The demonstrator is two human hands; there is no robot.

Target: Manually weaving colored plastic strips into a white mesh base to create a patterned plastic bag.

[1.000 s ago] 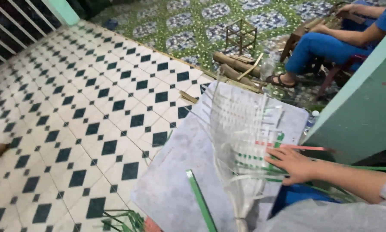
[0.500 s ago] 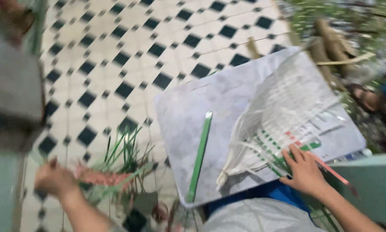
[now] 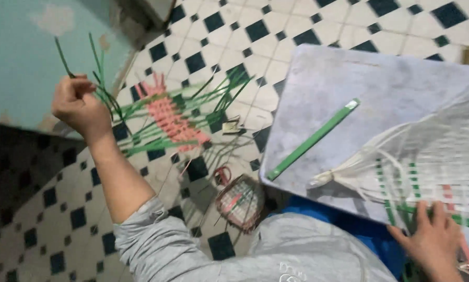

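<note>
A: Start big. What lies where?

B: A tiled floor (image 3: 307, 21) in black and white, and a grey board (image 3: 349, 78) on the right, resting across the person's lap. On the board's right part lies a white weave (image 3: 443, 151) with green and pink strips worked into its near edge.

A: And to the left?

B: A pile (image 3: 172, 120) of loose green strips and a pink plaited piece on the floor, left of the board, by a teal wall (image 3: 25, 52). One long green strip (image 3: 313, 138) lies slantwise on the bare board, apart from the weave.

A: Any container?

B: One small basket (image 3: 239, 201) on the floor, just beside the board's near-left corner. Pink and green bits show inside it; what they are I cannot tell.

A: The hands?

B: The left hand (image 3: 78, 107) is raised over the pile's left end, fingers pinched shut on a few thin green strips (image 3: 101, 78) that stand up from it. The right hand (image 3: 433, 240) lies flat, fingers spread, pressing the weave's near edge; it grips nothing.

A: Which step, then?

B: I judge it to be fetching strips for the weave. Working them in would call for keeping the right hand's hold, so the weave doesn't slide, and for separating one strip from the bunch.
</note>
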